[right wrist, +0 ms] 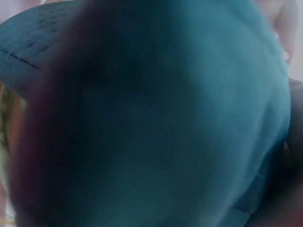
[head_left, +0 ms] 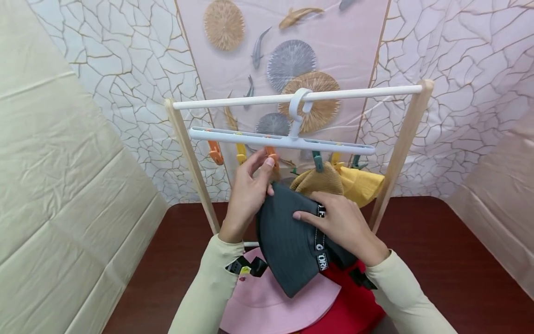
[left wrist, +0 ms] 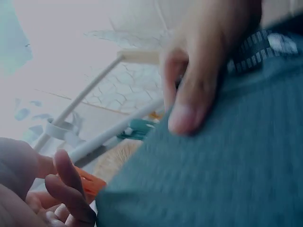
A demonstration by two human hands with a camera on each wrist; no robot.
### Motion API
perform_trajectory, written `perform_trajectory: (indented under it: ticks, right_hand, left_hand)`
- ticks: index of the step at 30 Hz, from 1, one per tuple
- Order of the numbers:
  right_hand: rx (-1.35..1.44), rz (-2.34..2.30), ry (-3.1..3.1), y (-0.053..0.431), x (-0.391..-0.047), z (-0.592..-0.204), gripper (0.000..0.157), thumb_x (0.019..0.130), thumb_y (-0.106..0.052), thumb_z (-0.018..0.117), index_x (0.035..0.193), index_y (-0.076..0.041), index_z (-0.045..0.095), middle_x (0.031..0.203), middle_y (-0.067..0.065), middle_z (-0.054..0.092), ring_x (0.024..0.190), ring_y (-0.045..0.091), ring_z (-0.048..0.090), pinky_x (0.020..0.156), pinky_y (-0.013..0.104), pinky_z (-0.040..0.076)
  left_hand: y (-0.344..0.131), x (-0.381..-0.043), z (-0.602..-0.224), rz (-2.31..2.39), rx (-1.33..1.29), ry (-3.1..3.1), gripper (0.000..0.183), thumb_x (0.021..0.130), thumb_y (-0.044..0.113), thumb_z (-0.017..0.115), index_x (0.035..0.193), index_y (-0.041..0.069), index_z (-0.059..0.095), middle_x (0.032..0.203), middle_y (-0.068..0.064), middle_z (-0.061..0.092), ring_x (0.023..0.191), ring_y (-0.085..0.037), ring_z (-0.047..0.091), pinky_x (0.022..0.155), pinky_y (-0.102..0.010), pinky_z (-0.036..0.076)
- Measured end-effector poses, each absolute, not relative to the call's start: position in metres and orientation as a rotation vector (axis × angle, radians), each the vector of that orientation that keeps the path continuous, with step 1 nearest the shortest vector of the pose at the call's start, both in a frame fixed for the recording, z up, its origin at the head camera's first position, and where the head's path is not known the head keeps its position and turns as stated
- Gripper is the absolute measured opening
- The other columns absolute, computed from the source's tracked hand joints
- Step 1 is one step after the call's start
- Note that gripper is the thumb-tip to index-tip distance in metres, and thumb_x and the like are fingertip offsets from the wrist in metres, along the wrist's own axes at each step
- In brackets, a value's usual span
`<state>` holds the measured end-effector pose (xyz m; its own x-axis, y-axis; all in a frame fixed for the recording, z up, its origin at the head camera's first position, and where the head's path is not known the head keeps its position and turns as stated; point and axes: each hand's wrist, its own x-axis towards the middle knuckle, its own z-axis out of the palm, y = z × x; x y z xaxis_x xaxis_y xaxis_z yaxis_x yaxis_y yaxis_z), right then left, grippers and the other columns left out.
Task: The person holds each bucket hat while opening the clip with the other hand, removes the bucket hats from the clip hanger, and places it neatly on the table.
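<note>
In the head view, a dark grey-green bucket hat (head_left: 288, 241) with a black lettered band hangs tilted below a white hanger (head_left: 242, 139). My right hand (head_left: 342, 222) grips it at the band, thumb on the outer side. My left hand (head_left: 250, 190) pinches an orange clothespin (head_left: 271, 153) on the hanger, just above the hat's brim edge. Seen from the left wrist, the orange clothespin (left wrist: 90, 182) sits between the fingers, right at the hat's (left wrist: 199, 165) edge. The hat's crown (right wrist: 165, 118) fills most of the right wrist view, blurred.
A tan hat (head_left: 319, 180) and a yellow hat (head_left: 360, 183) hang from clothespins at the hanger's right. Another orange clothespin (head_left: 215, 153) and a yellow one (head_left: 241, 153) hang at its left. A pink hat (head_left: 275, 306) and red fabric (head_left: 350, 301) lie on the brown table (head_left: 442, 260).
</note>
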<state>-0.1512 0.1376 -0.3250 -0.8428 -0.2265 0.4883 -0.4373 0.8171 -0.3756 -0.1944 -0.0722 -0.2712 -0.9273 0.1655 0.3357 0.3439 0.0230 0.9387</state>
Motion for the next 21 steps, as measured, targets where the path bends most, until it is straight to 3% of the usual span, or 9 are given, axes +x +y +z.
perform_trajectory:
  ticks: [4,7,10,17,21]
  right_hand:
    - [0.395,0.784,-2.633,0.143,-0.144,-0.33,0.041,0.086,-0.063,0.066,0.094,-0.023,0.069,0.073,-0.008,0.061,0.066,0.009,0.054,0.06,0.031,0.043]
    - [0.311,0.909,-2.618,0.147,-0.138,-0.333,0.039,0.086,-0.06,0.068,0.1,-0.024,0.071,0.08,-0.008,0.066,0.072,0.009,0.058,0.065,0.032,0.046]
    - [0.251,1.006,-2.564,0.152,-0.132,-0.336,0.031,0.087,-0.055,0.07,0.094,-0.025,0.069,0.078,-0.008,0.065,0.072,0.01,0.059,0.065,0.029,0.047]
    - [0.024,1.218,-2.449,0.157,-0.108,-0.345,0.024,0.089,-0.049,0.071,0.092,-0.025,0.068,0.074,-0.004,0.064,0.069,0.011,0.06,0.063,0.024,0.047]
    - [-0.09,1.46,-2.358,0.158,-0.094,-0.352,0.028,0.092,-0.044,0.07,0.094,-0.016,0.067,0.072,0.002,0.064,0.066,0.013,0.063,0.061,0.025,0.05]
  left_hand:
    - [-0.081,-0.191,-0.284,-1.916,-0.489,-2.205,0.048,0.101,0.034,0.058,0.145,0.016,0.049,0.132,0.001,0.057,0.071,-0.018,0.064,0.055,-0.029,0.05]
    - [-0.086,-0.185,-0.299,-1.819,-0.51,-2.22,0.045,0.1,0.033,0.059,0.141,0.017,0.053,0.129,-0.002,0.058,0.093,-0.019,0.065,0.07,-0.035,0.054]
    - [-0.089,-0.175,-0.316,-1.743,-0.577,-2.239,0.043,0.099,0.035,0.062,0.138,0.019,0.055,0.126,-0.003,0.061,0.106,-0.018,0.063,0.086,-0.038,0.053]
    - [-0.093,-0.138,-0.355,-1.607,-0.743,-2.444,0.055,0.09,0.048,0.07,0.139,0.029,0.053,0.126,0.007,0.059,0.102,-0.011,0.062,0.087,-0.038,0.053]
    - [-0.095,-0.122,-0.371,-1.682,-0.77,-2.5,0.046,0.089,0.048,0.072,0.129,0.029,0.06,0.116,0.01,0.064,0.097,-0.009,0.065,0.082,-0.032,0.056]
